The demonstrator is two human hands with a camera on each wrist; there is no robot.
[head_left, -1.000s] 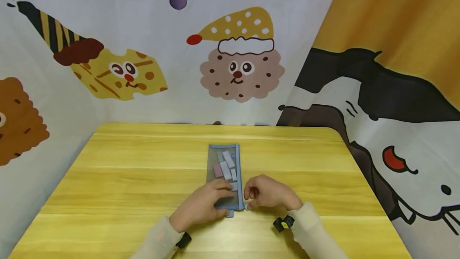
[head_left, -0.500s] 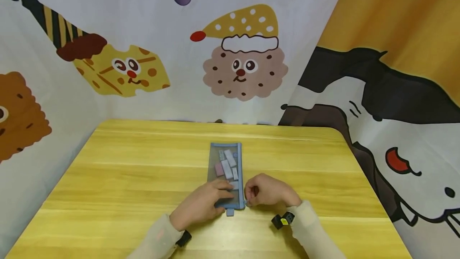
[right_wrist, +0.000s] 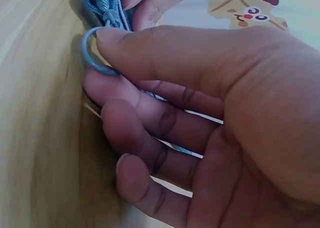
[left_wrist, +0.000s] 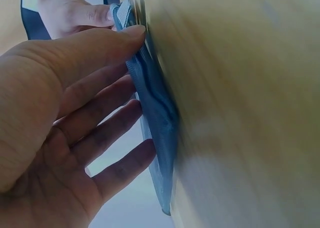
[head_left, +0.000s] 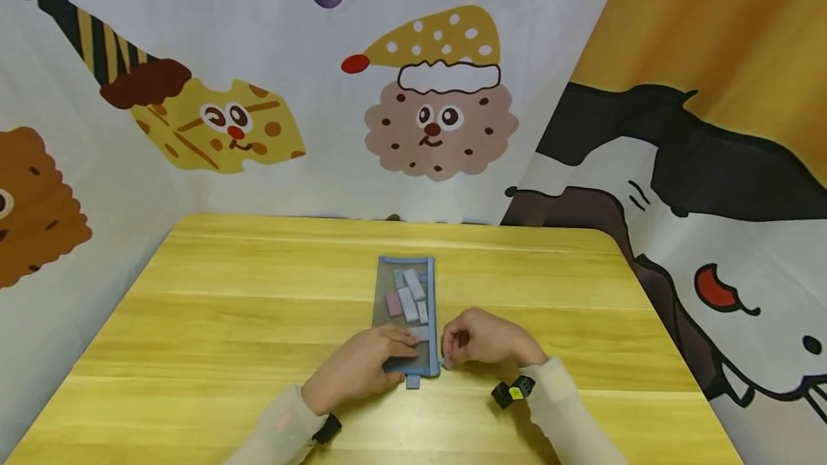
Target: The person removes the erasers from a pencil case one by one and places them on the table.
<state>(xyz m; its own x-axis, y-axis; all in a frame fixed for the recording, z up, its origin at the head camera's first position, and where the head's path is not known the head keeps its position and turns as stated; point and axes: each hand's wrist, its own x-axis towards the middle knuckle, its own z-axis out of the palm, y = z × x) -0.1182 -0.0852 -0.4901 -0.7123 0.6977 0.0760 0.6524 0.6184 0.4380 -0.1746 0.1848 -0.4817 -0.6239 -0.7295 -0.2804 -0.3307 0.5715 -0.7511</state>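
A flat zip pouch [head_left: 402,313] with blue edging and a see-through mesh face lies on the table. Several small pale, bluish and pink blocks [head_left: 407,303] show through the mesh. My left hand [head_left: 362,363] rests on the pouch's near part with fingers spread; in the left wrist view its thumb lies along the blue edge [left_wrist: 160,118]. At the near right corner my right hand [head_left: 484,339] pinches a blue ring [right_wrist: 86,52] between thumb and forefinger, its other fingers loosely curled. The ring joins the pouch's corded end [right_wrist: 104,5]. A blue tab [head_left: 413,382] sticks out at the near edge.
The wood-grain table [head_left: 258,271] surrounds the pouch on all sides. A curtain [head_left: 258,199] with cartoon prints hangs behind the table's far edge. A dark camera [head_left: 513,393] is strapped to the right wrist.
The head view has shifted slightly. Both hands stay at the pouch, and the right fingers at its corner have moved only a little, still at the ring.
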